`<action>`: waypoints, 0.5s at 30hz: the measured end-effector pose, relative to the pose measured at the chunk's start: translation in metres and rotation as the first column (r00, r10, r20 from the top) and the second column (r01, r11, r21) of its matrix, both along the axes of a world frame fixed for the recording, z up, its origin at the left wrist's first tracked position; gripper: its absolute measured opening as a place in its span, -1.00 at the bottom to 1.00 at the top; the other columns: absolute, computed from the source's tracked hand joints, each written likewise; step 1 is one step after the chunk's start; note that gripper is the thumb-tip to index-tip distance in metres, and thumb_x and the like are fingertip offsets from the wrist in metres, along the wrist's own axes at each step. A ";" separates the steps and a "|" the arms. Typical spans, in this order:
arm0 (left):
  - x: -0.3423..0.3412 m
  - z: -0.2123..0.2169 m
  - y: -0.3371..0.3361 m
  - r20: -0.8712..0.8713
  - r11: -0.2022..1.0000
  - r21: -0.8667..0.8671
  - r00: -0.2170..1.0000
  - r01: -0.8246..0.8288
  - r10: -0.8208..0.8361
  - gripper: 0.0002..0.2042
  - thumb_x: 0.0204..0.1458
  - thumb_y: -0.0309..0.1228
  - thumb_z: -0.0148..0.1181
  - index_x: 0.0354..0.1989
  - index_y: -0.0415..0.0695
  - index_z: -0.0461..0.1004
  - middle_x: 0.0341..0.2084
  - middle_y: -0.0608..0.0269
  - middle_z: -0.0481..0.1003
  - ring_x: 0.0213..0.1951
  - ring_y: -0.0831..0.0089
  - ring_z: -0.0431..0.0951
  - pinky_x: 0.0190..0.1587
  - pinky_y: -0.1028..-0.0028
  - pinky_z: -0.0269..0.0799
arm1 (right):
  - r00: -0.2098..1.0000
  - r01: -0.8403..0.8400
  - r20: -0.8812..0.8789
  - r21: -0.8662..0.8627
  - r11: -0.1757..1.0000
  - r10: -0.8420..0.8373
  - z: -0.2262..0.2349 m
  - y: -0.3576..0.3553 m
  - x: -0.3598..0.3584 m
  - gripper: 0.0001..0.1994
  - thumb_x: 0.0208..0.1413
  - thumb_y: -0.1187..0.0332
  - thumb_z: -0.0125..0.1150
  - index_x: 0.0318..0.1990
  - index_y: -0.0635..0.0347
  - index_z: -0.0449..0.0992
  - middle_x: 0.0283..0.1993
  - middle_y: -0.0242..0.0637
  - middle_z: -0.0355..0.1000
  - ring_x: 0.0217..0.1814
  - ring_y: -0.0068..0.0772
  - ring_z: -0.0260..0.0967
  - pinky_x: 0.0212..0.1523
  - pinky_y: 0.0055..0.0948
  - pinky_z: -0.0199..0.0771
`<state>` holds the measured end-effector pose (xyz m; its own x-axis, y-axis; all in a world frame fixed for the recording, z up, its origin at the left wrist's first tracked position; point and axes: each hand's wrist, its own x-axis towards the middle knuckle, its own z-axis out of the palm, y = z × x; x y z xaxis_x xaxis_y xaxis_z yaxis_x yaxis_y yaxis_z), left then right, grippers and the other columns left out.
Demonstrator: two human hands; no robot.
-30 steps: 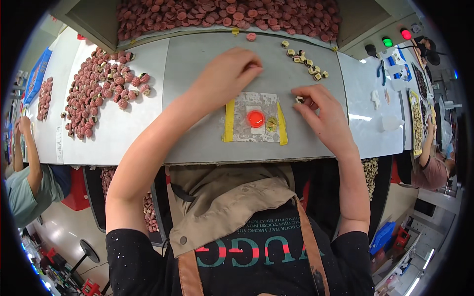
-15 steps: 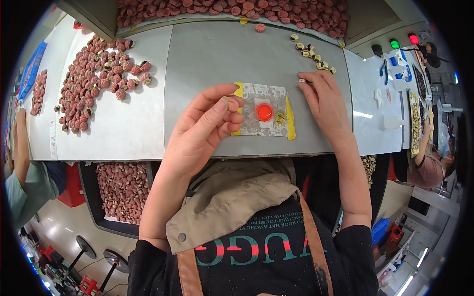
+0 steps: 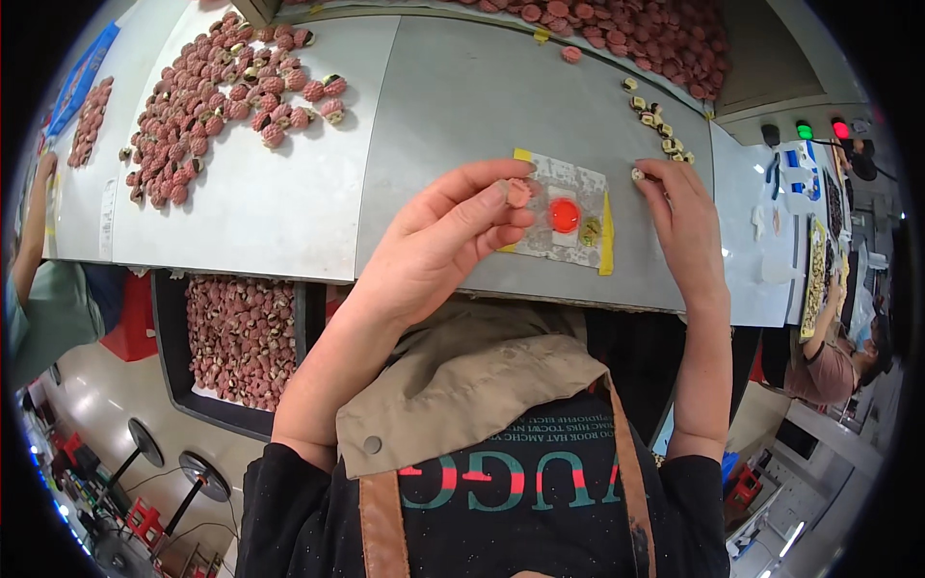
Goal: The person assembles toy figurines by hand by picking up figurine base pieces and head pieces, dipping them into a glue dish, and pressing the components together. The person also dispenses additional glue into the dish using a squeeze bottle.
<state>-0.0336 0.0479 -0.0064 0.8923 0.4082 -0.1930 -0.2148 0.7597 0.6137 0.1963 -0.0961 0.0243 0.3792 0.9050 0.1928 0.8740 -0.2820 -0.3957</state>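
Between the thumb and fingers of my left hand (image 3: 448, 231) is a small pink scalloped cap (image 3: 519, 194), held just above the left edge of a speckled grey pad (image 3: 544, 173) with yellow tape on its sides. A glowing red disc (image 3: 565, 215) lies at the pad's middle, beside a small greenish oval piece (image 3: 590, 229). Right of the pad, my right hand (image 3: 689, 217) pinches a small cream-and-dark piece (image 3: 637, 174) low over the grey table. Beyond that hand, several cream-and-black pieces (image 3: 657, 118) lie in a loose row.
Many pink knobbly pieces with dark and cream parts (image 3: 207, 106) spread over the white table at left. Pink caps (image 3: 636, 34) fill a bin at the back. Below the table edge stands a black crate (image 3: 236, 416) of pink pieces. Other people work at both sides.
The view has shifted, so the table appears turned and further right. My left hand now shows the pink cap more openly; my right hand has drawn slightly back from the row, its fingertips together.
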 end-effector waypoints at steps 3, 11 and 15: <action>-0.003 -0.006 0.001 0.020 1.000 -0.002 1.000 0.000 0.000 -0.65 0.30 -0.39 -0.04 0.20 -0.29 0.29 -0.03 0.15 0.46 -0.12 0.58 0.48 -0.03 0.58 0.42 | 0.994 0.001 -0.108 -0.029 1.000 -0.004 0.009 0.003 -0.012 -0.83 0.14 0.50 0.16 -0.11 0.28 0.49 -0.22 -0.20 0.44 -0.24 -0.28 0.41 -0.20 -0.43 0.42; -0.001 -0.001 -0.002 -0.032 0.999 0.018 0.999 -0.030 0.031 -0.64 0.26 -0.41 0.04 0.19 -0.25 0.31 -0.03 0.17 0.47 -0.10 0.57 0.50 -0.02 0.58 0.43 | 0.968 -0.224 -0.122 -0.025 0.974 0.219 0.011 0.014 -0.054 -0.81 0.06 0.53 0.20 -0.14 0.27 0.50 -0.23 -0.17 0.40 -0.19 -0.16 0.40 -0.18 -0.33 0.42; -0.003 -0.003 -0.001 -0.007 1.000 0.015 1.000 -0.011 0.011 -0.64 0.25 -0.41 0.05 0.19 -0.25 0.32 -0.03 0.19 0.48 -0.11 0.56 0.52 0.00 0.58 0.43 | 0.968 -0.251 -0.023 -0.015 0.968 0.251 0.006 0.017 -0.058 -0.79 0.01 0.55 0.22 -0.15 0.24 0.51 -0.23 -0.18 0.39 -0.18 -0.14 0.40 -0.19 -0.29 0.42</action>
<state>-0.0369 0.0471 -0.0090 0.8862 0.4211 -0.1933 -0.2189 0.7482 0.6263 0.1380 -0.0794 0.0301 0.1432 0.9748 0.1708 0.9094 -0.0615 -0.4114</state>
